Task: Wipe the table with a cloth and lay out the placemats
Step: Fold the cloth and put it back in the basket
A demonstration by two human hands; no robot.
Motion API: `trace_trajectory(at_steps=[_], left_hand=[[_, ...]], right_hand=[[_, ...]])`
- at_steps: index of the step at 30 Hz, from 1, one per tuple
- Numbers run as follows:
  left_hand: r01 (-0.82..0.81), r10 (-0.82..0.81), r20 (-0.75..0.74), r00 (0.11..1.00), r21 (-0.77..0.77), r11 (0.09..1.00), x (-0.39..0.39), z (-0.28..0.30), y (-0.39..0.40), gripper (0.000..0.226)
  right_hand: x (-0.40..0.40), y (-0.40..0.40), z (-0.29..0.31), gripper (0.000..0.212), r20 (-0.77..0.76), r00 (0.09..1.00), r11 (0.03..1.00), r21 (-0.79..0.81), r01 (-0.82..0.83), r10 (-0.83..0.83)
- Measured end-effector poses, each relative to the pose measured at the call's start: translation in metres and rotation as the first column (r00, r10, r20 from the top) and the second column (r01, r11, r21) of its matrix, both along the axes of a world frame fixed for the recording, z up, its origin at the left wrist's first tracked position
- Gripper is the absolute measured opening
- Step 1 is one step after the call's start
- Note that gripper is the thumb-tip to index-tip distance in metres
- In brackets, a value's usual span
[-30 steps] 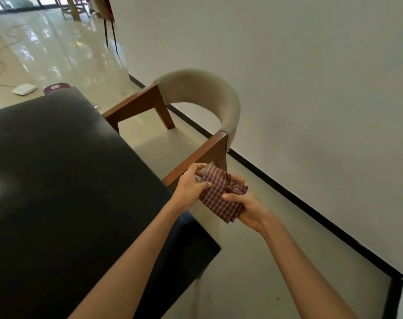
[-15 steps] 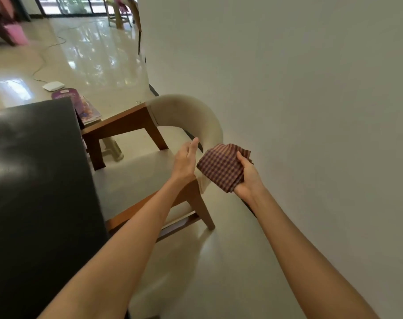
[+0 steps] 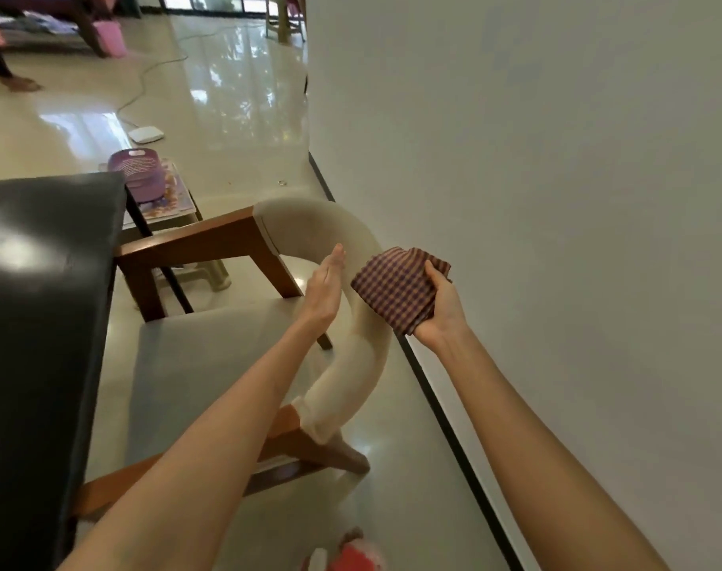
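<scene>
**Inspector:** Right hand [image 3: 439, 311] noted clamped on folded maroon-checked fabric cloth [image 3: 396, 290], fingers curled round its far edge, folded bundle fanned out toward the left. Held in the air above the curved beige upholstered backrest of the wooden-framed chair [image 3: 363, 364], just beside the plain white wall [image 3: 557, 199].

**Clerk:** And the left hand [image 3: 324, 290]?

**Inspector:** Found flat, fingers straight and together, edge-on, holding nothing. Near the cloth's left corner but apart from it.

**Clerk:** Position of the glossy black rectangular table [image 3: 42, 323] relative to the cloth?

**Inspector:** Well to the left of both hands, with the chair's grey seat between. Long edge recorded running away from the wearer, so judged that any wiping stroke would travel along that line. Left hand the nearer to the table; cloth on the far side, in the right.

**Clerk:** Room to move?

**Inspector:** Tight on the right against the wall and its black skirting [image 3: 433, 385]. Open toward the left across the seat. Backrest and brown armrests judged the only obstacles to a swing toward the tabletop. Tabletop seen bare in the visible part, bright glare across it.

**Clerk:** Placemats?

**Inspector:** Purple patterned flat items [image 3: 161, 191] seen stacked on a low stand beyond the table's far corner; cannot be confirmed as the placemats. Wiping judged not yet begun.
</scene>
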State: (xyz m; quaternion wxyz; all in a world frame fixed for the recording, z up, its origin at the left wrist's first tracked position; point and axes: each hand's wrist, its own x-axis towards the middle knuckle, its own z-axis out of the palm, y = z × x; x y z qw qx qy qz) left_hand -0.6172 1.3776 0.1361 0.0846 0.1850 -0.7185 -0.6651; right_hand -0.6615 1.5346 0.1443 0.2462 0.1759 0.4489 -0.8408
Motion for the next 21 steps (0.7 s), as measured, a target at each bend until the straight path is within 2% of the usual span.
trace_trajectory(at_steps=[8,16,19,21], left_hand=[[-0.078,0.078,0.015,0.997,-0.007,0.997,-0.085,0.002,-0.036,0.067],[-0.259,0.262,0.083,0.961,-0.044,0.965,-0.123,-0.014,-0.097,0.087],[-0.349,0.350,0.076,0.934,-0.016,0.937,-0.139,-0.022,-0.120,0.069],[-0.411,0.410,0.094,0.907,-0.014,0.912,-0.154,-0.029,-0.136,0.064]], right_hand=[[-0.110,-0.044,0.004,0.035,-0.002,0.995,0.995,-0.015,-0.097,0.097],[-0.186,-0.119,0.002,0.029,-0.022,0.956,0.956,-0.009,-0.293,0.293],[-0.216,-0.154,-0.004,0.035,-0.018,0.933,0.933,-0.023,-0.360,0.360],[-0.241,-0.179,-0.006,0.036,0.003,0.908,0.908,-0.015,-0.419,0.419]])
